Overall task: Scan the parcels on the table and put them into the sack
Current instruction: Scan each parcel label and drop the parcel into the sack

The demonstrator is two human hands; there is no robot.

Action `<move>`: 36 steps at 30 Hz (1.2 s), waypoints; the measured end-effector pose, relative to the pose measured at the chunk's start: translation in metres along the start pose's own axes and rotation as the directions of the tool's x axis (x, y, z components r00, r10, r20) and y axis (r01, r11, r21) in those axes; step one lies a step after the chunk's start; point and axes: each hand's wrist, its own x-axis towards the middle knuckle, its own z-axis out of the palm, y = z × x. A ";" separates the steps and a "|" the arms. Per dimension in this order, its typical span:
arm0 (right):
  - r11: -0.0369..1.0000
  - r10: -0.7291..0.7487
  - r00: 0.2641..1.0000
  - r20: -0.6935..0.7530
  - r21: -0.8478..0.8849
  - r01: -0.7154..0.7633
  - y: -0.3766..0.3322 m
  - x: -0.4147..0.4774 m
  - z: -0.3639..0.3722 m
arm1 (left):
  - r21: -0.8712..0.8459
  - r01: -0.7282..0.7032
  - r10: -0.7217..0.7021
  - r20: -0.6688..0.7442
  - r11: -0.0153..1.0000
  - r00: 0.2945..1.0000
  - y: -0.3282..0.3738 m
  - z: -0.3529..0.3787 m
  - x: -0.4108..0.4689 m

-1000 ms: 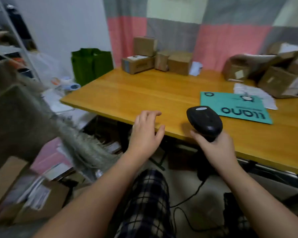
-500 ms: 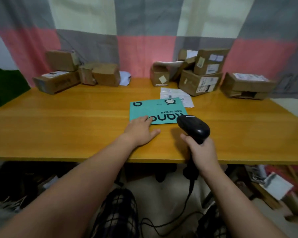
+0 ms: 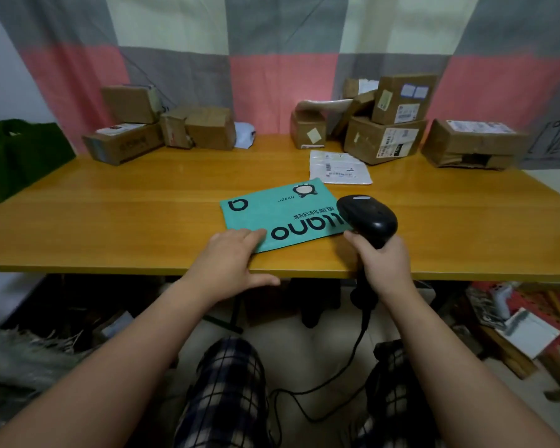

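The teal mailer [image 3: 282, 211] has slid toward the front edge of the table [image 3: 110, 221] under the flat-fingered left hand [image 3: 230, 257] — the right hand [image 3: 385, 263], wrapped round the barcode scanner [image 3: 367, 218], hovers over its right corner, so scanning looks imminent.

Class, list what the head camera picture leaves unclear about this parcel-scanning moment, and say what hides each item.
1. Head view: any shipping label on the teal mailer; only its printed top shows, and the underside faces down.
2. Head view: the scanner window, turned away behind its own body.
3. Head view: text on the box labels, too small and blurred.
4. Head view: the green bag, cut off by the left edge.
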 end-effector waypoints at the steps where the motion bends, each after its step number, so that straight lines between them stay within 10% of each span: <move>1: 1.000 -0.002 1.000 0.000 -0.005 0.002 0.001 0.000 0.000 | 0.022 -0.013 0.013 -0.004 1.000 1.000 -0.002 0.001 -0.004; 16: 0.999 -0.014 0.996 0.089 0.035 0.011 0.001 -0.007 -0.006 | -0.126 -0.073 0.052 -0.162 0.989 0.985 -0.014 -0.014 -0.035; 22: 0.976 -0.118 0.993 -0.002 0.184 0.117 -0.011 -0.024 -0.009 | -0.634 -0.082 -0.338 -0.512 0.769 0.790 -0.017 -0.075 -0.003; 31: 0.842 -0.110 0.992 0.057 0.536 0.063 -0.050 -0.034 0.000 | -0.972 -0.190 -0.401 -0.231 0.140 0.887 -0.001 -0.063 -0.006; 36: 0.908 -0.182 0.983 -0.011 0.382 0.173 -0.062 -0.021 -0.005 | -0.924 0.058 -0.297 -0.062 0.378 0.953 0.000 -0.044 -0.014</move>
